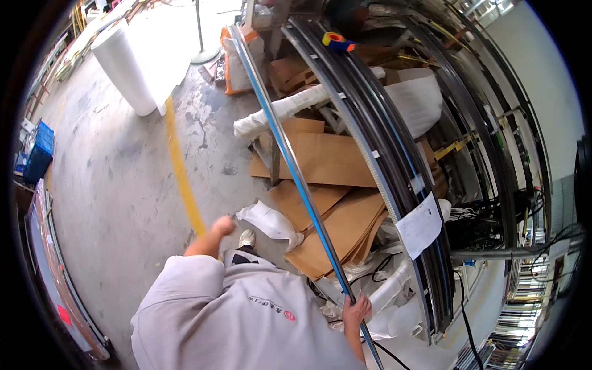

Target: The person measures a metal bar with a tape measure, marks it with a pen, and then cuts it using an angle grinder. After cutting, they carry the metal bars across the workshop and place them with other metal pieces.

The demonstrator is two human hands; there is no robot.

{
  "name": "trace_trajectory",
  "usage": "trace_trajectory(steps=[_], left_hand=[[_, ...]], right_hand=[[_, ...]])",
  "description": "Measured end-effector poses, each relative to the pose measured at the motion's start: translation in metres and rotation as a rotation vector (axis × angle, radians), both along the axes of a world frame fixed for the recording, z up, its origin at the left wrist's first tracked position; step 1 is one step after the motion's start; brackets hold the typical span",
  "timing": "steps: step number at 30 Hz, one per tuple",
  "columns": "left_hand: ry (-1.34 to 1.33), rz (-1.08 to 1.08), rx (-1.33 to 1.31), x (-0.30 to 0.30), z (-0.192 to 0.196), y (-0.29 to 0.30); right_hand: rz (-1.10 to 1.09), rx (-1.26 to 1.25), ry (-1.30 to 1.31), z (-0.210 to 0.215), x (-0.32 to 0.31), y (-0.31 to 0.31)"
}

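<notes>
A long metal profile [290,157] with a blue strip slants past my right side, its far end near an orange-edged bag. My right hand [356,310] is closed around its near part. My left hand [223,227] hangs to the left, fingers curled and apart from the profile. Something small may be in it, too unclear to name. Just beyond that hand, a crumpled piece of white foam [268,221] lies beside flat cardboard sheets [336,157].
A rack of long dark profiles [370,129] fills the right, with a paper sheet [419,227] hanging on it and a tape roll [337,42] on top. A wrapped bar [287,111] juts left. On the floor stand a white foam roll [123,68] and, far left, a blue crate [40,151].
</notes>
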State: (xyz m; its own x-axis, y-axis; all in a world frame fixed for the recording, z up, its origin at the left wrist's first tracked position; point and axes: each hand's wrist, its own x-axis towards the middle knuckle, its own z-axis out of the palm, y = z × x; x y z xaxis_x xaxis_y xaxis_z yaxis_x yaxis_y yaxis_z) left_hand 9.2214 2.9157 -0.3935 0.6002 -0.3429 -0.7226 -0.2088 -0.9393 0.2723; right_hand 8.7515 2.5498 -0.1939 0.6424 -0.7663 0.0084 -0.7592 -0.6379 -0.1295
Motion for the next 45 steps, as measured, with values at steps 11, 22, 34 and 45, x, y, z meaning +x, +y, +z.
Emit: trace_trajectory(steps=[11,22,34,45], left_hand=[[-0.273,0.845,-0.26,0.076,0.019,0.123],[-0.094,0.755,-0.382,0.01,0.06,0.041],[-0.29,1.158,-0.887,0.295,0.155,-0.058],[0.008,1.445,-1.213,0.619,0.148,-0.16]], right_hand=[[0.367,0.395,0.082,0.009,0.424,0.033],[0.477,0.442,-0.021,-0.005,0.571,0.035],[0.501,0.942,-0.267,-0.022,0.515,-0.005],[0.448,0.853,0.055,-0.033,0.513,-0.008]])
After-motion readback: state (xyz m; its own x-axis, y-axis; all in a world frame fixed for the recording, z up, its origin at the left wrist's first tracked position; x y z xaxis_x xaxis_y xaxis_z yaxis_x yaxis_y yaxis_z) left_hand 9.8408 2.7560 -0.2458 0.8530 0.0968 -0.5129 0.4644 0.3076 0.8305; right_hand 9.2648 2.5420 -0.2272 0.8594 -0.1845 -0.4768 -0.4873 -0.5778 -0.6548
